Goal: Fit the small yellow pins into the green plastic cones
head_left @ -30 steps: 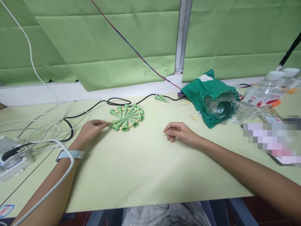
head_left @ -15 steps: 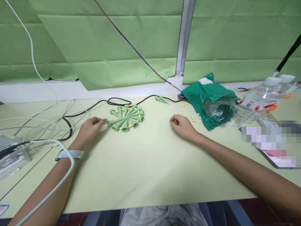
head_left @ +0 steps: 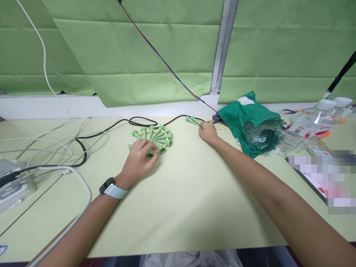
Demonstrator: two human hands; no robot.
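Green plastic cone-shaped spikes (head_left: 164,139) lie in a fan-like ring on the pale green table top (head_left: 180,211), with small yellow pieces among them. My left hand (head_left: 137,161) lies over the ring's lower part, fingers curled on the spikes and hiding several. Whether it grips one, I cannot tell. My right hand (head_left: 208,132) is at the far side of the table. Its fingertips are at the tips of a pair of green spikes (head_left: 192,119) lying apart from the ring, next to a black cable (head_left: 141,120).
A crumpled green bag (head_left: 250,124) with clear plastic sits to the right, beside plastic water bottles (head_left: 304,128). Small yellow pieces (head_left: 221,128) lie near it. White and black cables and a white box (head_left: 13,189) occupy the left. Green blinds (head_left: 133,48) hang behind.
My left hand has moved from the ring's edge onto its lower part. My right hand has moved away from me and to the left, reaching the separate pair of spikes.
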